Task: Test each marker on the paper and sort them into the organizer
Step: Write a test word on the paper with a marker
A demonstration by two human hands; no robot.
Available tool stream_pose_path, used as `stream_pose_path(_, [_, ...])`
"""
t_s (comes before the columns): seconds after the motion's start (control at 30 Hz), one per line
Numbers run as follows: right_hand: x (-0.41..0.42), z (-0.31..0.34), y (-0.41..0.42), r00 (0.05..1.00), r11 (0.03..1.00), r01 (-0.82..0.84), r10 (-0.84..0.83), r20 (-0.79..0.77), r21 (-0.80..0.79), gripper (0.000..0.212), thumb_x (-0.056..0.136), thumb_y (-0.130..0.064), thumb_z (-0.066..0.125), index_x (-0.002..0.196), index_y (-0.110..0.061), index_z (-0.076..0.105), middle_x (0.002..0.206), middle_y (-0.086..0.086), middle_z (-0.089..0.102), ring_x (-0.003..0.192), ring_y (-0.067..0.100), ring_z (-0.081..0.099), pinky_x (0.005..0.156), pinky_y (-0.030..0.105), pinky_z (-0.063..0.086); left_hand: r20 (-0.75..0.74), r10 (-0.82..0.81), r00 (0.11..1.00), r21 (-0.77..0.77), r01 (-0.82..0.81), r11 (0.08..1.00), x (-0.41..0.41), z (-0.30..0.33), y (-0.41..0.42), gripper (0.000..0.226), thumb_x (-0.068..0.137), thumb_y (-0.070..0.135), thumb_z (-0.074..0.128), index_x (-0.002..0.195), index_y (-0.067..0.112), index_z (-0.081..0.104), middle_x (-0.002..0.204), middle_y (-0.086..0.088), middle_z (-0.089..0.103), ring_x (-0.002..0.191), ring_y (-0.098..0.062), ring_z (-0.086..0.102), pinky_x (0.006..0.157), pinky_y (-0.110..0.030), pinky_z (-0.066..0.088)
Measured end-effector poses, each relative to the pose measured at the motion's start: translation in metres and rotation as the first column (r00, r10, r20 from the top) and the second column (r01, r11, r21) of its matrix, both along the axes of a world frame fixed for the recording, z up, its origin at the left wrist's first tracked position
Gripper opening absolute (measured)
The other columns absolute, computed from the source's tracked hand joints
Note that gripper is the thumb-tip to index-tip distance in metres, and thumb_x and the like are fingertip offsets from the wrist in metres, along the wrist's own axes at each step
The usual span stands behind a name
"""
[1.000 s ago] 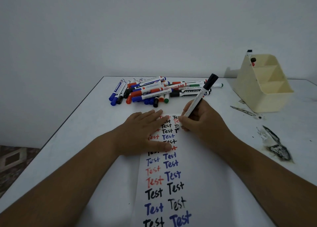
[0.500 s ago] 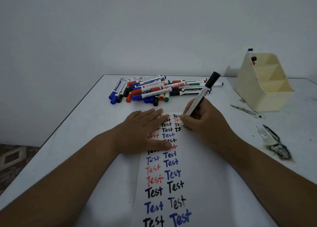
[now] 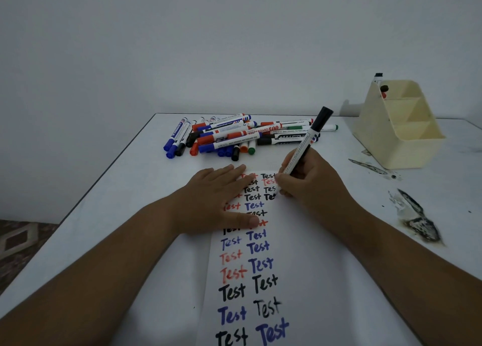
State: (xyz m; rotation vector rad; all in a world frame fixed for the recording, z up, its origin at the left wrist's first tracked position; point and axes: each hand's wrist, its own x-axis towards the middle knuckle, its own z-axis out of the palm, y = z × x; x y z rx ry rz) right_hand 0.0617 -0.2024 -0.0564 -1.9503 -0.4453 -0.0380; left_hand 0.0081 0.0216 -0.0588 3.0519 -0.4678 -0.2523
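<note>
A long white paper (image 3: 302, 254) lies on the table, covered with rows of "Test" written in black, blue and red. My left hand (image 3: 216, 202) rests flat on its upper left part, fingers spread. My right hand (image 3: 310, 186) grips a black marker (image 3: 305, 147) with its cap posted on the back end; the tip touches the paper in the third column. A pile of several markers (image 3: 234, 134) lies beyond the paper. The cream organizer (image 3: 399, 129) stands at the right rear, with two markers in its back compartment.
The white table (image 3: 135, 183) has its left edge close to my left arm, with patterned floor below. Dark scorched stains (image 3: 420, 220) mark the tabletop to the right of my right arm. A grey wall stands behind the table.
The marker in my right hand has shifted slightly while it writes a black word on the paper. My left hand has stayed flat in place.
</note>
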Motion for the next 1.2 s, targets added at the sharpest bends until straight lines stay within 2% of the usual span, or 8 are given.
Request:
stream_pose_path(0.3, [0.0003,-0.0005,-0.0002,1.000,1.000,0.011,-0.011,0.017,-0.014,0.018,0.085,-0.016,0.072,0.092,-0.025,0.058,0.081,0.002,0.070,0.073,0.023,0.069,0.074,0.046,0.060,0.010,-0.003,1.000,-0.001,0.003,1.000,0.0005,-0.0006,0.0011,0.099,0.074,0.091,0.025,0.153,0.039,-0.007,0.161,0.013,-0.011,0.148,-0.008,-0.008,0.120,-0.036,-0.001])
stream_pose_path(0.47, [0.0021,-0.0009,-0.0009,0.996,0.996,0.086,-0.086,0.016,0.019,0.018,0.082,-0.017,0.071,0.091,-0.024,0.058,0.080,0.003,0.069,0.076,0.027,0.069,0.076,0.049,0.059,0.010,-0.003,1.000,0.007,0.003,1.000,0.0010,-0.0004,0.0009,0.099,0.074,0.091,0.023,0.153,0.039,-0.007,0.161,0.013,-0.011,0.148,-0.009,-0.008,0.120,-0.035,-0.001])
stream_pose_path(0.67, [0.0011,0.0003,-0.0008,0.999,0.998,0.051,-0.050,0.021,-0.023,0.019,0.081,-0.015,0.069,0.089,-0.026,0.056,0.082,0.007,0.068,0.077,0.032,0.066,0.074,0.050,0.058,-0.007,0.001,1.000,0.009,-0.001,1.000,0.0006,-0.0004,0.0014,0.099,0.073,0.091,0.023,0.152,0.040,-0.009,0.161,0.013,-0.012,0.148,-0.008,-0.010,0.120,-0.037,-0.001])
stream_pose_path(0.87, [0.0024,-0.0026,-0.0021,0.998,0.998,0.055,-0.055,0.005,0.021,0.018,0.082,-0.017,0.071,0.090,-0.027,0.058,0.081,0.003,0.070,0.076,0.027,0.069,0.076,0.050,0.060,-0.010,0.002,1.000,0.017,-0.002,1.000,0.0018,-0.0003,0.0004,0.100,0.073,0.092,0.022,0.153,0.039,-0.007,0.161,0.012,-0.011,0.148,-0.009,-0.009,0.120,-0.037,-0.001])
stream_pose_path(1.1, [0.0032,-0.0018,-0.0015,0.996,0.998,0.069,-0.069,0.060,0.000,0.018,0.084,-0.018,0.069,0.092,-0.027,0.056,0.083,0.005,0.067,0.078,0.029,0.064,0.073,0.045,0.056,-0.004,0.009,1.000,0.003,-0.009,1.000,0.0005,0.0014,-0.0002,0.099,0.075,0.090,0.026,0.153,0.038,-0.007,0.161,0.012,-0.010,0.148,-0.010,-0.008,0.121,-0.038,0.000])
stream_pose_path(1.13, [0.0042,-0.0016,-0.0021,0.995,0.997,0.070,-0.071,0.068,0.012,0.018,0.085,-0.021,0.070,0.094,-0.028,0.057,0.083,0.005,0.067,0.078,0.028,0.064,0.073,0.043,0.056,-0.003,0.015,1.000,-0.011,-0.015,1.000,-0.0004,0.0020,-0.0009,0.100,0.074,0.090,0.028,0.153,0.038,-0.006,0.162,0.012,-0.009,0.148,-0.010,-0.006,0.121,-0.039,0.002])
stream_pose_path(1.2, [0.0053,-0.0018,-0.0035,0.994,0.998,0.063,-0.064,0.086,0.024,0.018,0.090,-0.030,0.071,0.105,-0.032,0.060,0.084,0.003,0.067,0.077,0.021,0.064,0.069,0.030,0.053,-0.001,0.060,0.998,-0.110,-0.059,0.992,-0.0028,0.0033,-0.0026,0.105,0.072,0.088,0.040,0.154,0.037,-0.004,0.162,0.012,0.000,0.149,-0.011,0.003,0.120,-0.037,0.008])
